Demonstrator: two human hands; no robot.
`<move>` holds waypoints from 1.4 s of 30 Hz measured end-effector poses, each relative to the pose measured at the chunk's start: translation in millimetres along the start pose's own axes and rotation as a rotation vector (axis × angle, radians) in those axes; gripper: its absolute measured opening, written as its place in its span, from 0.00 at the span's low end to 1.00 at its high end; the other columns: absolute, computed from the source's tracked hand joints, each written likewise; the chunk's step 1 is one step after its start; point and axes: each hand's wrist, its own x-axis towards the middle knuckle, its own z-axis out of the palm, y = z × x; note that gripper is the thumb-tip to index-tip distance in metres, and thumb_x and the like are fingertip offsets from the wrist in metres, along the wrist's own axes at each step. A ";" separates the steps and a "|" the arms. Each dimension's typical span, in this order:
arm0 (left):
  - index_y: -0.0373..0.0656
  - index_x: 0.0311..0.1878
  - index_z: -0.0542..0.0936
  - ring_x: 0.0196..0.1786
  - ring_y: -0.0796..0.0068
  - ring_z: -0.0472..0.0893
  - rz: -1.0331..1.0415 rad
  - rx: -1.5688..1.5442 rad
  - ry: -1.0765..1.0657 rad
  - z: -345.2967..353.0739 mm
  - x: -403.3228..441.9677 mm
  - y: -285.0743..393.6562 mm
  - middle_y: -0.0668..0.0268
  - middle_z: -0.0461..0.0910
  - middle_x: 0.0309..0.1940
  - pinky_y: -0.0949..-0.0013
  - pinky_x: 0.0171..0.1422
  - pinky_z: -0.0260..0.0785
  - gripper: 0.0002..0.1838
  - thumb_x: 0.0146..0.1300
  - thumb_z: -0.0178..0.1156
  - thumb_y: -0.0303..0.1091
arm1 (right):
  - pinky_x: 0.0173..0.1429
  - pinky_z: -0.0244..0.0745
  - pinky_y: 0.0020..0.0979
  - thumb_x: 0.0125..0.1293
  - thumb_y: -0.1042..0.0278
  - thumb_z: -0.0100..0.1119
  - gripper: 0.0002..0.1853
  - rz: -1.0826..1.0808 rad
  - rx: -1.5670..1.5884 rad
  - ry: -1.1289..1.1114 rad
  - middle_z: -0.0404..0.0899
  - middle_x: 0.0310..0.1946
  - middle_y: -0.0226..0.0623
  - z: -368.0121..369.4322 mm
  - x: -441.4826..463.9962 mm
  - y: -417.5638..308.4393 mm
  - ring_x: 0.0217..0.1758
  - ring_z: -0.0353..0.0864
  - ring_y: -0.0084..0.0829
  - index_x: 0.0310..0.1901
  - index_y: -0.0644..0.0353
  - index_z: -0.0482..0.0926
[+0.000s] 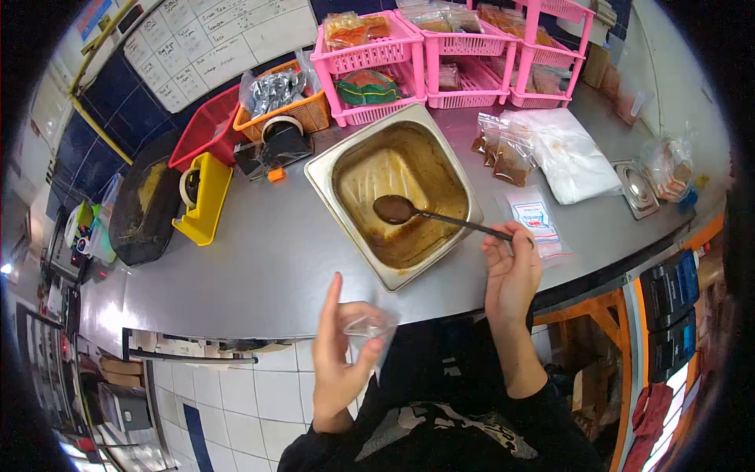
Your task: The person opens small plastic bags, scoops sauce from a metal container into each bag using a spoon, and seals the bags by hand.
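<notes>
A square metal food pan [324, 169] stands tilted round on the steel counter, its inner walls smeared with brown sauce. My right hand [511, 271] pinches the handle end of a spoon [395, 209], whose bowl hangs over the pan with brown sauce in it. In front of the counter's near edge, my left hand [338, 358] is closed on a small clear plastic bag [377, 326], index finger pointing up. The bag looks empty. Right of the pan lie several small bags of brown sauce [511, 161] and a printed pack of clear bags [535, 223].
Pink stacked baskets [370, 51] with filled packets line the back. A yellow tape dispenser [206, 200], an orange basket [303, 118] and a red basket [206, 130] stand left. White plastic bags [570, 153] and a metal lid [637, 189] lie right.
</notes>
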 end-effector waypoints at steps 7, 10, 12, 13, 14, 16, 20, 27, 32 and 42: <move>0.33 0.57 0.64 0.44 0.66 0.76 0.296 -0.263 0.189 3.8 34.3 31.7 0.59 0.72 0.43 0.64 0.53 0.69 0.36 0.47 0.73 0.33 | 0.44 0.76 0.33 0.71 0.64 0.43 0.11 -0.192 -0.002 -0.032 0.76 0.41 0.48 14.5 15.9 -32.8 0.36 0.78 0.33 0.44 0.66 0.69; 0.35 0.52 0.68 0.49 0.66 0.76 0.412 -0.235 0.117 15.1 60.1 38.0 0.59 0.70 0.47 0.65 0.56 0.68 0.29 0.47 0.71 0.23 | 0.46 0.77 0.32 0.72 0.65 0.42 0.12 -0.290 0.041 -0.074 0.76 0.42 0.50 27.7 24.6 -51.5 0.37 0.79 0.34 0.43 0.67 0.68; 0.36 0.51 0.68 0.49 0.67 0.76 0.425 -0.186 0.095 22.5 74.3 34.7 0.59 0.70 0.47 0.66 0.56 0.68 0.28 0.47 0.70 0.21 | 0.46 0.77 0.32 0.72 0.65 0.42 0.12 -0.333 0.044 -0.088 0.76 0.42 0.50 34.1 32.4 -61.9 0.37 0.79 0.34 0.43 0.67 0.68; 0.36 0.50 0.68 0.49 0.68 0.76 0.433 -0.135 0.073 27.3 81.3 32.1 0.59 0.70 0.47 0.67 0.56 0.68 0.27 0.47 0.69 0.19 | 0.46 0.77 0.32 0.72 0.65 0.42 0.12 -0.371 0.045 -0.098 0.76 0.42 0.50 36.4 36.3 -66.8 0.37 0.79 0.34 0.43 0.67 0.68; 0.36 0.50 0.68 0.48 0.70 0.77 0.463 -0.121 0.085 34.2 89.0 30.2 0.60 0.72 0.46 0.69 0.55 0.68 0.26 0.48 0.68 0.18 | 0.46 0.77 0.31 0.72 0.64 0.42 0.13 -0.412 0.030 -0.117 0.76 0.42 0.51 37.8 40.5 -71.3 0.37 0.79 0.34 0.43 0.68 0.69; 0.36 0.49 0.68 0.47 0.72 0.77 0.450 -0.064 0.106 41.5 97.3 25.3 0.60 0.74 0.45 0.69 0.54 0.69 0.25 0.48 0.68 0.18 | 0.47 0.78 0.30 0.71 0.65 0.43 0.13 -0.441 0.056 -0.194 0.75 0.43 0.51 40.1 43.6 -81.9 0.39 0.79 0.33 0.44 0.68 0.70; 0.36 0.53 0.66 0.44 0.70 0.79 0.476 0.105 0.193 48.7 112.5 10.3 0.58 0.76 0.43 0.68 0.48 0.71 0.29 0.48 0.69 0.24 | 0.49 0.78 0.29 0.71 0.65 0.45 0.13 -0.497 0.055 -0.264 0.75 0.46 0.52 48.9 38.2 -98.8 0.41 0.80 0.30 0.44 0.69 0.71; 0.36 0.62 0.56 0.42 0.68 0.78 0.529 0.215 0.257 52.0 122.0 1.2 0.55 0.72 0.48 0.67 0.47 0.70 0.40 0.49 0.70 0.27 | 0.42 0.78 0.31 0.72 0.64 0.41 0.13 -0.577 0.003 -0.279 0.75 0.43 0.52 53.0 14.7 -100.4 0.36 0.80 0.33 0.45 0.67 0.69; 0.36 0.64 0.52 0.43 0.67 0.77 0.537 0.144 0.250 54.2 123.9 0.7 0.52 0.67 0.52 0.66 0.49 0.70 0.43 0.48 0.70 0.24 | 0.34 0.80 0.35 0.73 0.62 0.38 0.13 -0.650 -0.108 -0.268 0.74 0.39 0.54 58.5 -0.7 -95.0 0.31 0.79 0.38 0.43 0.66 0.65; 0.37 0.63 0.50 0.49 0.64 0.73 0.594 0.070 0.298 52.7 130.0 4.5 0.50 0.60 0.57 0.67 0.51 0.70 0.45 0.47 0.70 0.23 | 0.36 0.81 0.40 0.73 0.64 0.34 0.12 -0.781 -0.218 -0.401 0.73 0.39 0.56 54.3 -8.6 -84.0 0.31 0.78 0.41 0.45 0.66 0.61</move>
